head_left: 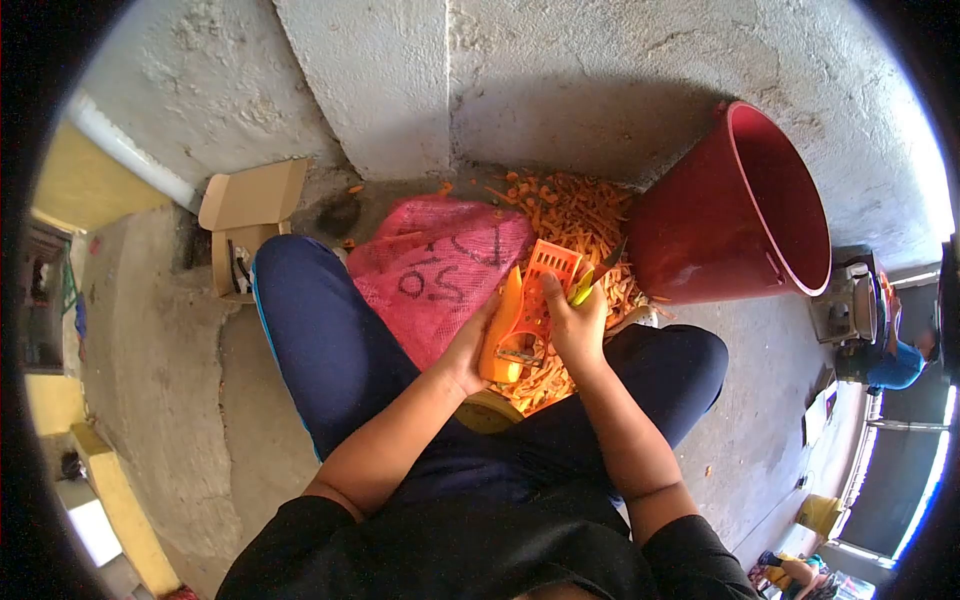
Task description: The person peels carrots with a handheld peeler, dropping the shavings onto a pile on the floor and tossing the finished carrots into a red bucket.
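Observation:
My left hand (468,352) is closed around a peeled orange carrot (500,345), which points away from me. In my right hand (578,325) is an orange plastic peeler (551,262) with slots in its flat body; its blade end lies across the carrot's near part. A knife with a yellow-green handle (581,290) is also tucked in the right hand, its dark blade pointing away. Carrot peelings (575,215) lie heaped on the floor beyond and beneath my hands. A pink mesh sack (430,270) with black lettering lies beside my left hand.
A large dark red bin (690,230) leans on its side at the right, against the rough wall (560,90). An open cardboard box (245,225) stands at the left. Far right, a person in a blue top (895,365) and another person (800,575) are visible.

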Action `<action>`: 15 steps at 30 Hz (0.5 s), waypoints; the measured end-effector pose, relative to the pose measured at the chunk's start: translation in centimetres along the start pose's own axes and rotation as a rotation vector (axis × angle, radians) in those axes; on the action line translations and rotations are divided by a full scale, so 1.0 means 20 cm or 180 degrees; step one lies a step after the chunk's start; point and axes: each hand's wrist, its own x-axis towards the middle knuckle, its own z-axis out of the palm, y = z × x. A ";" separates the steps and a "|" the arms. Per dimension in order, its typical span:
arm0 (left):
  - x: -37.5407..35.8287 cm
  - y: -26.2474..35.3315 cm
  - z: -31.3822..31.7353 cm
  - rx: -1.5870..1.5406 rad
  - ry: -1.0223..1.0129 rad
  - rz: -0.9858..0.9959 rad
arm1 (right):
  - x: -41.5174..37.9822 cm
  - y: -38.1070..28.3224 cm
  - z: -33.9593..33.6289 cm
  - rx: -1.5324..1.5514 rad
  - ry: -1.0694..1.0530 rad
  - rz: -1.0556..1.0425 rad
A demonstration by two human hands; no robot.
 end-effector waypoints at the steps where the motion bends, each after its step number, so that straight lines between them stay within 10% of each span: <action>1: 0.00 0.00 0.00 0.0016 -0.0048 0.0020 | 0.00 -0.01 0.00 0.0025 0.0110 -0.0090; 7: -0.02 0.02 -0.04 0.0186 -0.0029 -0.0014 | 0.13 -0.01 -0.13 0.0435 0.1003 -0.0257; 15: 0.06 -0.03 -0.12 0.0324 0.0068 0.0062 | 0.07 0.03 -0.07 0.0348 0.0367 -0.0138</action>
